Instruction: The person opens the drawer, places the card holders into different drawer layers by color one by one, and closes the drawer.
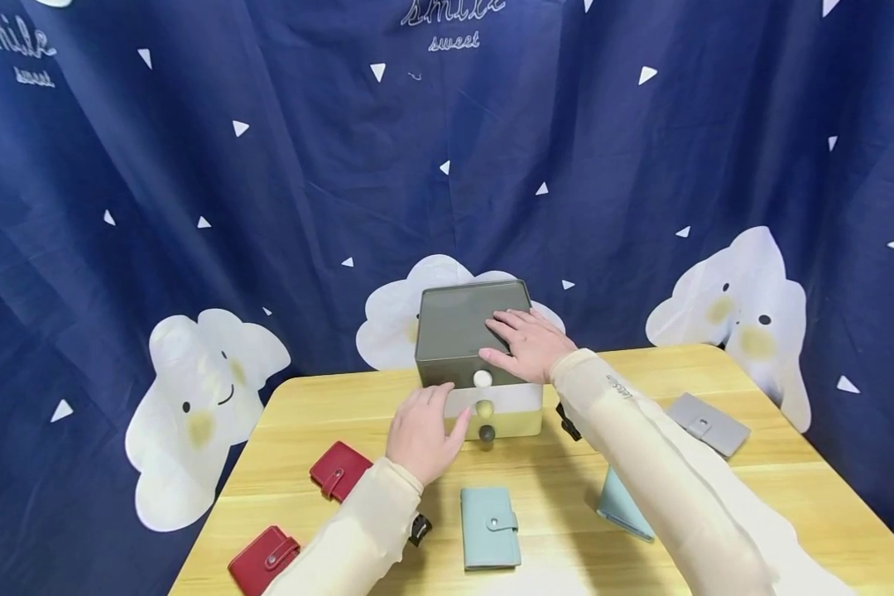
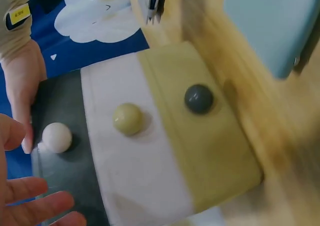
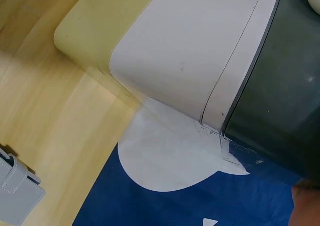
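A small three-tier drawer box (image 1: 458,323), dark grey-green above, white in the middle and yellow below, stands at the back of the table. On its front sit a white knob (image 1: 482,378), a yellow knob (image 2: 128,119) and a dark knob (image 2: 199,98). All its drawers look closed. My right hand (image 1: 532,343) rests on the right part of the top, fingers spread. Beside the front left of the box is my left hand (image 1: 426,430), its fingers extended and holding nothing; whether it touches the box I cannot tell.
Two red snap wallets (image 1: 340,469) lie at the left, one partly behind my left sleeve. A light blue wallet (image 1: 489,530) lies front centre. Another blue wallet (image 1: 624,509) is partly behind my right sleeve; a grey wallet (image 1: 708,424) lies right. A blue curtain (image 1: 328,165) hangs behind.
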A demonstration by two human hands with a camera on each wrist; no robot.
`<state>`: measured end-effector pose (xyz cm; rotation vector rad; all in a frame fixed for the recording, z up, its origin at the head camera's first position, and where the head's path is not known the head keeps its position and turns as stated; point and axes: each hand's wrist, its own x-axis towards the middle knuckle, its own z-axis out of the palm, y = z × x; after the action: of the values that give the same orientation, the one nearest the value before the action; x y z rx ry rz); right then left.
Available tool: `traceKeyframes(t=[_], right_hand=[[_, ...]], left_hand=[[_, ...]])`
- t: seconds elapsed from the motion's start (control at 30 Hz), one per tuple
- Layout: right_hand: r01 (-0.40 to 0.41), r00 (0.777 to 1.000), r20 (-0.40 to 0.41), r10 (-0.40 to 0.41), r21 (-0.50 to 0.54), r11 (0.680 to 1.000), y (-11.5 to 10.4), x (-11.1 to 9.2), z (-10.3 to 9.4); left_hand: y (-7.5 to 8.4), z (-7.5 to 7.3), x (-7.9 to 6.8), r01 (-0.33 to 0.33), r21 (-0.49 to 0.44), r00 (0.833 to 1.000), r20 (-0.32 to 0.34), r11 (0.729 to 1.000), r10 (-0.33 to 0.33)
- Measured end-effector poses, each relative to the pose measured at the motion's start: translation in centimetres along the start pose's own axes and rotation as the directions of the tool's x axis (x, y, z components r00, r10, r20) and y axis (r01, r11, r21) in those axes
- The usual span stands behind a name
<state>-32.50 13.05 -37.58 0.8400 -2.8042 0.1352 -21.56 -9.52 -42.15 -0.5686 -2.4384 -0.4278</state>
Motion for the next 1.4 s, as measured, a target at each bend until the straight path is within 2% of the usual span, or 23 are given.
traceKeyframes(t=[0.2,0.4,0.57,0.67,0.7,0.77,0.8,0.83,0.93,1.07,1.2,1.33,1.4], right_hand=[[-0.014,1.0,0.014,0.013,0.003,1.0,0.0,-0.1,-0.1],[-0.012,1.0,0.009,0.011,0.006,1.0,-0.1,-0.1,-0.2],[-0.001,1.0,0.012,0.001,0.006,1.0,-0.1,-0.1,-0.2],[0.0,1.0,0.014,0.0,0.004,1.0,-0.1,0.0,-0.4],[-0.002,1.0,0.016,0.002,0.002,1.0,-0.1,0.0,-0.4],[-0.006,1.0,0.018,0.006,-0.003,1.0,-0.1,0.0,-0.5],[-0.008,1.0,0.018,0.008,-0.005,1.0,-0.1,0.0,-0.6],[-0.009,1.0,0.018,0.009,-0.005,1.0,-0.1,0.0,-0.5],[-0.012,1.0,0.013,0.012,-0.013,1.0,-0.1,0.1,-0.5],[-0.015,1.0,0.009,0.016,-0.025,1.0,-0.1,0.2,-0.3],[-0.018,1.0,0.006,0.018,-0.033,0.999,0.0,0.2,-0.1],[-0.015,1.0,-0.005,0.015,-0.03,0.999,0.0,0.2,0.0],[-0.014,1.0,-0.009,0.014,-0.026,1.0,-0.1,0.2,0.0]], left_hand=[[0.3,0.9,-0.2,0.152,-0.089,0.986,0.087,0.984,-0.145],[0.5,1.6,0.2,0.24,-0.195,0.967,0.129,0.951,-0.218],[0.6,2.7,0.6,0.334,-0.331,0.94,0.19,0.882,-0.285],[0.6,3.3,1.0,0.377,-0.413,0.924,0.226,0.829,-0.308],[0.6,3.4,1.1,0.4,-0.444,0.915,0.249,0.802,-0.319],[0.7,3.6,1.3,0.46,-0.549,0.887,0.32,0.697,-0.334],[0.7,3.7,1.4,0.492,-0.6,0.87,0.359,0.63,-0.338],[0.8,3.7,1.5,0.529,-0.643,0.849,0.402,0.554,-0.344],[1.0,3.8,1.8,0.618,-0.729,0.781,0.526,0.295,-0.336],[1.3,3.9,2.0,0.662,-0.748,0.73,0.624,0.058,-0.279],[1.5,4.1,2.0,0.676,-0.723,0.696,0.689,-0.142,-0.202],[1.7,4.4,2.1,0.671,-0.685,0.674,0.723,-0.284,-0.152],[1.8,4.6,2.1,0.662,-0.668,0.666,0.732,-0.339,-0.143]])
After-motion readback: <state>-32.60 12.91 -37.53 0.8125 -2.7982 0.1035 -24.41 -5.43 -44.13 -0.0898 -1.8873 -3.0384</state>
